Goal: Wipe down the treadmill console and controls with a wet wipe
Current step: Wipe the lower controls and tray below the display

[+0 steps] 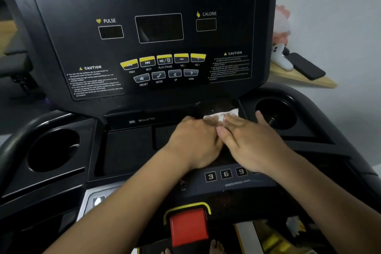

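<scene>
Two hands meet on a white wipe, which lies crumpled on the black ledge at the foot of the treadmill console, just left of the right cup holder. The right hand lies flat, its straight fingers pressing the wipe. The left hand touches it alongside, fingers bent down at the wipe's near edge; whether it pinches the wipe cannot be told. Number buttons sit just below the wrists, with a red stop button nearer still. A dark phone rests on a wooden tabletop to the right.
</scene>
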The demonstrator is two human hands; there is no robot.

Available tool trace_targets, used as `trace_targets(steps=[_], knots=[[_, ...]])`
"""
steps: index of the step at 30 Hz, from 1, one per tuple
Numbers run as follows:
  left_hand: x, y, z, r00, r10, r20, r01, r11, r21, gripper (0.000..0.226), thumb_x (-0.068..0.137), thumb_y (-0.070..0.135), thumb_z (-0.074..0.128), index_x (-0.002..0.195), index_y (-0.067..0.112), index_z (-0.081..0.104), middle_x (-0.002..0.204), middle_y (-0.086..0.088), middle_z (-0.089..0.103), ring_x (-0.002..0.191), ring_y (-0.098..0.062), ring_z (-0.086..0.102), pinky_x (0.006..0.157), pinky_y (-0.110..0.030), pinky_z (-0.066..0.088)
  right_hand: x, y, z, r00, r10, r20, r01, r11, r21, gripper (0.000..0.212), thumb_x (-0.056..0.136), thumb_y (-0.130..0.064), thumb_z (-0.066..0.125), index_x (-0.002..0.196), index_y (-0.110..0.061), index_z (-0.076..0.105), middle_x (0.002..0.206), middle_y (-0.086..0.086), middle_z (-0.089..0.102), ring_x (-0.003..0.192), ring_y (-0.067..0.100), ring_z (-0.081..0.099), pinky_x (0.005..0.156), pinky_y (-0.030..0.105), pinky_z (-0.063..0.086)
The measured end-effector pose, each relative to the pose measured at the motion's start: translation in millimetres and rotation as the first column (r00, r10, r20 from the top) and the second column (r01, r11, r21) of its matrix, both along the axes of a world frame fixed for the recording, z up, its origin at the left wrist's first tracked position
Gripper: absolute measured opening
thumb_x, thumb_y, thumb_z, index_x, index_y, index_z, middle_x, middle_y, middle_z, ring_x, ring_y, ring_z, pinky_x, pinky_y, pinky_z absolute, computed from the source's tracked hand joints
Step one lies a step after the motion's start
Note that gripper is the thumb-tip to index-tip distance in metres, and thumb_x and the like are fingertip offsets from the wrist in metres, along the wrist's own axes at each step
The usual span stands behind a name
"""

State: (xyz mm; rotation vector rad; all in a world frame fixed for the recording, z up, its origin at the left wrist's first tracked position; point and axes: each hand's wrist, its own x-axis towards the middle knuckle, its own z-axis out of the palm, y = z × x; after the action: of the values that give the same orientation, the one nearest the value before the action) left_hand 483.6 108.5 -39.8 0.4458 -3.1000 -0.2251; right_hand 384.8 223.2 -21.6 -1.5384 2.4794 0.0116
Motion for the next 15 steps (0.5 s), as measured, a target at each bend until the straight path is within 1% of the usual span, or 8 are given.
trace_targets(steps=[3,5,6,9,10,12,14,15], knots=[[19.2,7.4,3.2,0.995,-0.085,0.053,0.088,0.994,-0.061,0.079,0.075,0.047,-0.003,0.112,0.023,0.062,0.115,0.0,0.066,0.104,-0.021,0.063,0.106,-0.04,0.034,20.2,23.2,3.7,0.994,0.091,-0.064,-0.09,0.996,0.028,0.09,0.086,-0.061,-0.017,0.13,-0.026,0.053,0.139,-0.009,0.051,0.135,0.008,0.039,0.119,0.052,0.001],[34.6,18.6,1.7,0.993,-0.108,0.049,0.111,0.991,-0.074,0.072,0.078,0.047,0.003,0.108,0.024,0.064,0.11,0.002,0.067,0.099,-0.02,0.063,0.103,-0.038,0.035,30.0,36.0,6.8,0.993,0.107,-0.045,-0.103,0.992,0.075,0.097,0.08,-0.064,-0.022,0.137,-0.028,0.048,0.148,-0.009,0.044,0.14,0.007,0.032,0.119,0.051,-0.001],[35.7,20.9,1.4,0.995,-0.098,0.032,0.1,0.993,-0.07,0.067,0.081,0.046,0.006,0.108,0.025,0.063,0.109,0.003,0.067,0.097,-0.02,0.063,0.099,-0.037,0.038,28.8,36.3,7.3,0.995,0.095,-0.032,-0.092,0.993,0.075,0.097,0.078,-0.065,-0.022,0.14,-0.029,0.044,0.152,-0.009,0.039,0.142,0.006,0.028,0.119,0.05,-0.002],[22.7,12.7,1.0,1.0,0.007,-0.023,-0.008,0.999,-0.053,0.05,0.093,0.043,0.02,0.121,0.026,0.057,0.111,0.002,0.064,0.101,-0.02,0.059,0.091,-0.035,0.039,13.6,17.7,5.4,0.998,0.066,-0.017,-0.066,0.998,-0.006,0.088,0.084,-0.064,-0.015,0.14,-0.031,0.044,0.148,-0.013,0.043,0.137,0.004,0.036,0.119,0.051,0.001],[19.2,8.2,0.9,0.999,0.043,-0.02,-0.044,0.997,-0.064,0.045,0.096,0.042,0.025,0.126,0.026,0.055,0.115,0.002,0.061,0.104,-0.021,0.057,0.09,-0.035,0.039,10.0,9.9,3.2,0.997,0.071,-0.019,-0.071,0.997,-0.025,0.088,0.084,-0.064,-0.014,0.142,-0.031,0.043,0.149,-0.012,0.042,0.138,0.005,0.035,0.119,0.051,0.001],[21.1,-1.0,-2.2,0.996,0.092,0.006,-0.091,0.992,-0.089,0.044,0.096,0.042,0.026,0.126,0.026,0.054,0.117,0.002,0.055,0.106,-0.022,0.054,0.09,-0.035,0.038,9.3,-3.1,-4.2,0.996,0.084,-0.008,-0.084,0.996,-0.027,0.088,0.082,-0.065,-0.013,0.149,-0.028,0.033,0.157,-0.009,0.031,0.144,0.006,0.023,0.119,0.052,0.0],[32.4,-3.5,-5.2,0.995,0.099,-0.004,-0.099,0.988,-0.115,0.056,0.091,0.045,0.017,0.121,0.024,0.059,0.117,0.001,0.057,0.112,-0.024,0.053,0.097,-0.037,0.038,16.4,-6.0,-9.2,0.997,0.08,0.008,-0.08,0.997,-0.014,0.088,0.083,-0.065,-0.011,0.152,-0.024,0.025,0.161,-0.005,0.02,0.147,0.008,0.012,0.119,0.052,-0.002],[38.9,-2.4,-5.7,0.996,0.087,-0.021,-0.089,0.99,-0.112,0.062,0.088,0.046,0.013,0.121,0.023,0.061,0.121,0.0,0.058,0.121,-0.025,0.051,0.102,-0.038,0.037,22.0,-3.3,-8.9,0.997,0.08,0.013,-0.079,0.997,-0.014,0.088,0.084,-0.065,-0.011,0.152,-0.022,0.025,0.161,-0.004,0.019,0.148,0.008,0.01,0.119,0.051,-0.003]])
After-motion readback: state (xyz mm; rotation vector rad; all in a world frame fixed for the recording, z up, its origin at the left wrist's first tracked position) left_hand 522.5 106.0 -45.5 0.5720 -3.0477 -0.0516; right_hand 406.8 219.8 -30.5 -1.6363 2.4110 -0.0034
